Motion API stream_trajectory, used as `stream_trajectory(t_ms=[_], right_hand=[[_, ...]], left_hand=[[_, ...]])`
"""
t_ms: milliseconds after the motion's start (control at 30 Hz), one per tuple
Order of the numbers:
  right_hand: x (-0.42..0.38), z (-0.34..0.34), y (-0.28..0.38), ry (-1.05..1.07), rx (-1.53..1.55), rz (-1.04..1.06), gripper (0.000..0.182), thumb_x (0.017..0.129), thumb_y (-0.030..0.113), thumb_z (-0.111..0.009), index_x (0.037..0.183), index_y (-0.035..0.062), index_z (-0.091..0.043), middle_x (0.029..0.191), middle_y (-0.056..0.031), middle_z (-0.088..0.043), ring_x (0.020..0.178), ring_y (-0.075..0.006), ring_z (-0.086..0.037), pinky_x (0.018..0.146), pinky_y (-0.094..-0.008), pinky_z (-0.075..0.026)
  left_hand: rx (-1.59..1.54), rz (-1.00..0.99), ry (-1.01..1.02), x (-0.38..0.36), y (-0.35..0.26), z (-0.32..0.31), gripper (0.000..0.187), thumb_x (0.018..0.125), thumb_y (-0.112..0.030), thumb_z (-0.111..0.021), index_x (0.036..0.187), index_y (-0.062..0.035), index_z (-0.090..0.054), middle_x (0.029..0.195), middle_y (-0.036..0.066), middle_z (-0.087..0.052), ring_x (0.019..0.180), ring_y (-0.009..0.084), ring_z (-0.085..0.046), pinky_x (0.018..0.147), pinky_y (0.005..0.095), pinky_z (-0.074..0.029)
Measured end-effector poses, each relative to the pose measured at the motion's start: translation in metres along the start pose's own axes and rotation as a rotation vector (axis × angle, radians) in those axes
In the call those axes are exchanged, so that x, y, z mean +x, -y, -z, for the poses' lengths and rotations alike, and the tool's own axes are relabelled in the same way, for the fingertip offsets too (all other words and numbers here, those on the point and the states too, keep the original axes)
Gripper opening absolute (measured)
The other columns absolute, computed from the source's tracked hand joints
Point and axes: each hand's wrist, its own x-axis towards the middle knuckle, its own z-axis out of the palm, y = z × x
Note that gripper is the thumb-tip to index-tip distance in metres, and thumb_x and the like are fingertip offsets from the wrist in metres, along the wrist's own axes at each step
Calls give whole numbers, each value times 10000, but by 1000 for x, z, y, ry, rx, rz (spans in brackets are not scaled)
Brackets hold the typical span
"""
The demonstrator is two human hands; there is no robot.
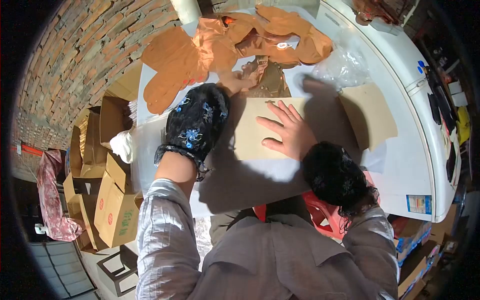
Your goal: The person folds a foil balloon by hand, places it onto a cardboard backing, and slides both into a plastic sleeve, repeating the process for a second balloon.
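We see a white table point(400, 150) crowded at its far end with a heap of orange-brown cloth point(225, 45), and a crumpled clear plastic bag point(345, 62) just to the right of it. Between the heap and us lies a flat sheet of cardboard point(260, 127), its long axis running left to right across the table, its far edge touching the cloth. A second cardboard sheet point(370, 117) lies to the right, tilted, near the first but apart from it.

Our right hand point(287, 132) is spread flat, fingers released and pointing left, pressing down on the first sheet's right half. Our left hand point(235, 80) reaches past the sheet's far left corner and grasps a fold of darker brown cloth point(270, 77) at the near edge of the heap; dark embroidered sleeve covers point(195, 125) wrap both forearms and hide the sheet's left edge.

To the left of the table, cardboard boxes point(107, 195) stand stacked against a brick wall point(65, 55). A red stool point(325, 217) shows below the table's near edge, close to our right elbow.
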Motion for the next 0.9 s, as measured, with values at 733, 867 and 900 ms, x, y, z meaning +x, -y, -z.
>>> stream_trajectory(t_ms=[733,867,900], right_hand=[[-4,9,4,143,39,-48,593,815,401,-715,1353,206,-561,1471,-190,-411,1358,-450,-366,1122,-542,-291],[-4,8,3,136,54,-55,588,814,399,-716,1348,204,-565,1464,-191,-418,1359,-446,-366,1122,-546,-288],[-3,8,3,130,48,-54,587,814,400,-715,1348,206,-565,1463,-192,-420,1360,-444,-365,1121,-546,-289]], left_hand=[[-175,-118,43,13,26,-2,144,884,-159,-718,914,-33,-654,744,26,-650,665,110,-599,619,280,-480],[-389,-148,146,-34,-20,-8,127,915,-113,-644,1016,-40,-617,907,2,-651,818,86,-592,762,249,-460],[-401,-175,180,-40,-21,-9,130,918,-108,-637,1027,-46,-606,920,-1,-640,830,81,-580,771,247,-452]])
